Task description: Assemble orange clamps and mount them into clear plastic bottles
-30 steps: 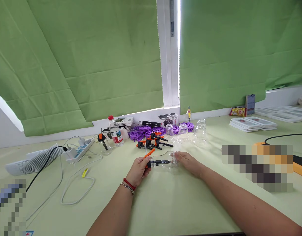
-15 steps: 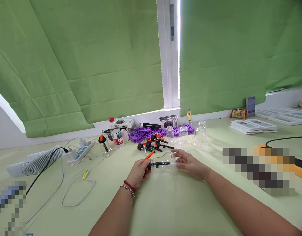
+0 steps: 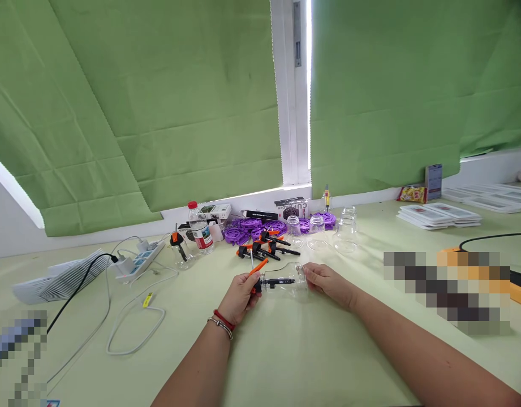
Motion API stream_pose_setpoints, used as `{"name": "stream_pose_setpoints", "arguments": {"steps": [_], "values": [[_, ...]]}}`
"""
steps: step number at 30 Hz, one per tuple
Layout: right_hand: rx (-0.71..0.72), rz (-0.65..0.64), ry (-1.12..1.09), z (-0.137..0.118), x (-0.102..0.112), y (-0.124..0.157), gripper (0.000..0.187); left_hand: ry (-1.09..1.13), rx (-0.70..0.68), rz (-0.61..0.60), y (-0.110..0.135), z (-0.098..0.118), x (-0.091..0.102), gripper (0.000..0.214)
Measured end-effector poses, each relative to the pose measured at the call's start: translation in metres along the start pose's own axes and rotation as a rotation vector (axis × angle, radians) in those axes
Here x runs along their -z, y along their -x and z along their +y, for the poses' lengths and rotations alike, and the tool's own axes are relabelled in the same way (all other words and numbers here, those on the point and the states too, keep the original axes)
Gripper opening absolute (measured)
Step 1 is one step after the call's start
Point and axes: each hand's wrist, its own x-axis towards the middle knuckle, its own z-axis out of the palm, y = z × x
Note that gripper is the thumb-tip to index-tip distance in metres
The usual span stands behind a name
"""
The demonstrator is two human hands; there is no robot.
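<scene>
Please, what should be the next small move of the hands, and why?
Probably turn the jar a little with the right hand while the left hand steadies the cap. The cap sits at the jar's neck, the black tube reaches inside, and the right fingers touch the wide end. Whether the cap is tight, I cannot tell.

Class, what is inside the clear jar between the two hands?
A black rod lies lengthwise inside the clear jar, reaching in from the neck. The left hand covers much of the black cap; the right hand hides part of the base.
</scene>
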Motion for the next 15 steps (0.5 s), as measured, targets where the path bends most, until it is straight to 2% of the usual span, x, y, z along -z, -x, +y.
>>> {"name": "stream_pose_setpoints", "arguments": {"steps": [5, 9, 12, 15], "values": [[-0.102, 0.036, -0.143, 0.004, -0.007, -0.002, 0.050, -0.004, -0.007, -0.005, 0.001, 0.001, -0.001, 0.043], [-0.097, 0.072, -0.135, 0.003, -0.010, -0.003, 0.054, 0.004, 0.000, -0.008, 0.001, 0.003, -0.002, 0.043], [-0.069, 0.037, -0.208, 0.003, -0.005, -0.001, 0.057, 0.025, -0.014, 0.005, 0.001, 0.003, -0.001, 0.040], [-0.004, -0.055, -0.222, 0.006, 0.001, 0.001, 0.067, 0.044, -0.008, 0.024, 0.001, 0.003, 0.000, 0.041]]}}
